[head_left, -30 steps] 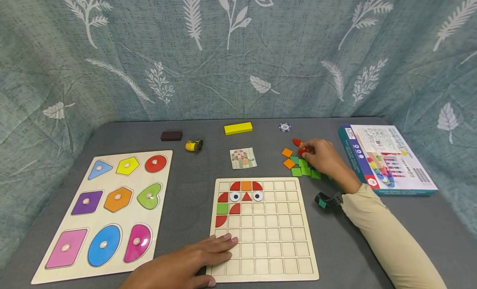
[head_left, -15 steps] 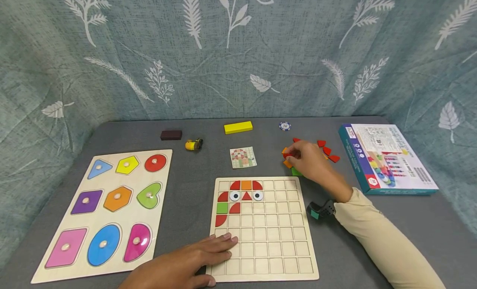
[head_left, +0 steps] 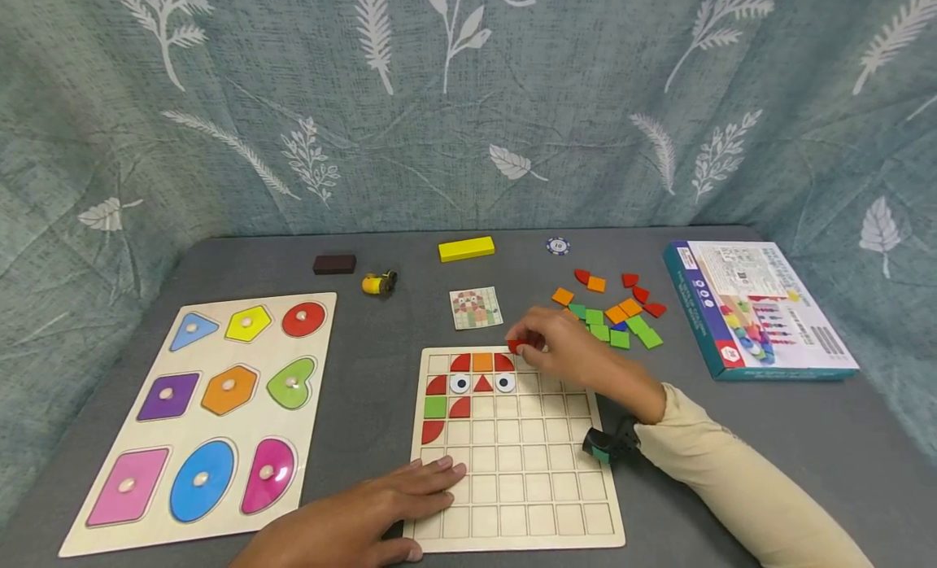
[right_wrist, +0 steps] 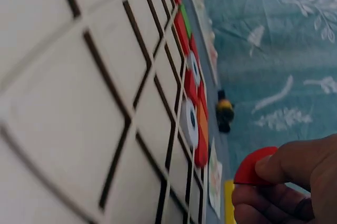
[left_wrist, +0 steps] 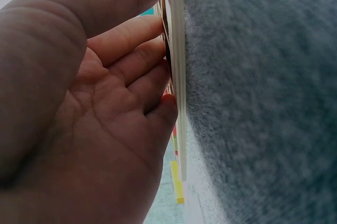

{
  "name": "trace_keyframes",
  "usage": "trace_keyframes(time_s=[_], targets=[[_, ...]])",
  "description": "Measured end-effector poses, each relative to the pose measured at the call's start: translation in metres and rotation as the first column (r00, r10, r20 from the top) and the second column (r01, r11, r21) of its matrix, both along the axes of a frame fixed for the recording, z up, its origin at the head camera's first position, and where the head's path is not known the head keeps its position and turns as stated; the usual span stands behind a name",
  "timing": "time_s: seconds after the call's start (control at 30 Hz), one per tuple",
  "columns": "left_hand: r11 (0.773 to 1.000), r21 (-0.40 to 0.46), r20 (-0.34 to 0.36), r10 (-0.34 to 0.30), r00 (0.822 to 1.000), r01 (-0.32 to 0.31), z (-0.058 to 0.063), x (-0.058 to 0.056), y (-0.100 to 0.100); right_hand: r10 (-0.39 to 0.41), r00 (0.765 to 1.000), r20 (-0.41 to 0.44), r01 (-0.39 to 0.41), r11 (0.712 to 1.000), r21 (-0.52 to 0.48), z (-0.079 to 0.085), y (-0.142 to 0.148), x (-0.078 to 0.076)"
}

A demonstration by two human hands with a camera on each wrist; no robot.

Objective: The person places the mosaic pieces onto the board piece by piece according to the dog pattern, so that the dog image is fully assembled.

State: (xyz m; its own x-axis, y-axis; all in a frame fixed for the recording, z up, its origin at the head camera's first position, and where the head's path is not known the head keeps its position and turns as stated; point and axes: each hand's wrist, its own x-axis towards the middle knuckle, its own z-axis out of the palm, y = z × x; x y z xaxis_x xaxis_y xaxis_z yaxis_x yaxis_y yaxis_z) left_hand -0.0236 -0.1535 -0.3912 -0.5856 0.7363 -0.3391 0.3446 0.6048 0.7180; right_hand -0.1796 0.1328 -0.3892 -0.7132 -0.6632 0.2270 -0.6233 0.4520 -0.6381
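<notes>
A wooden grid board (head_left: 542, 503) lies at the near middle of the table, with red, orange and green tiles and two eye discs in its upper left squares. My right hand (head_left: 567, 350) pinches a red quarter-circle tile (right_wrist: 256, 167) between thumb and fingers, above the board's far edge. On the board's near left corner rests my left hand (head_left: 373, 507), its fingers fairly straight. In the left wrist view those fingers lie along the board's edge (left_wrist: 180, 76). A small pattern card (head_left: 476, 308) lies just beyond the board.
Loose red, orange, green and blue tiles (head_left: 619, 340) lie at the right, near a boxed set (head_left: 769, 316). A shape puzzle board (head_left: 241, 430) is on the left. Along the back are a yellow block (head_left: 466, 249), dark block (head_left: 334, 264), toy bee (head_left: 379, 283) and chip (head_left: 558, 246).
My right hand has gone from the loose tiles leftward and nearer to the board, carrying the red tile. The left hand stays in place.
</notes>
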Motion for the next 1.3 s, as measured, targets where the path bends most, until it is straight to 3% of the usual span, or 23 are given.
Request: trace_keyframes(time_s=[0.43,0.73,0.93,1.1,1.3], targets=[[1.000,0.005,-0.024,-0.001,1.000,0.001,0.000,-0.001,0.000,0.134,0.991,0.029,-0.133,0.991,-0.013,0.006,-0.026,0.017],[0.999,0.010,-0.062,-0.045,0.997,0.045,0.001,-0.002,-0.002,0.226,0.967,0.116,-0.229,0.973,0.016,0.006,-0.046,0.030],[0.999,0.020,-0.046,-0.027,0.999,0.028,0.001,-0.002,-0.002,0.285,0.934,0.213,-0.299,0.953,0.036,0.005,-0.055,0.037],[0.999,0.023,-0.046,-0.027,0.999,0.028,0.001,-0.002,-0.001,0.287,0.918,0.275,-0.314,0.947,0.060,-0.001,-0.060,0.042],[0.999,0.017,-0.055,-0.041,0.998,0.042,0.000,-0.001,-0.002,0.280,0.932,0.230,-0.311,0.943,0.117,-0.005,-0.062,0.044]])
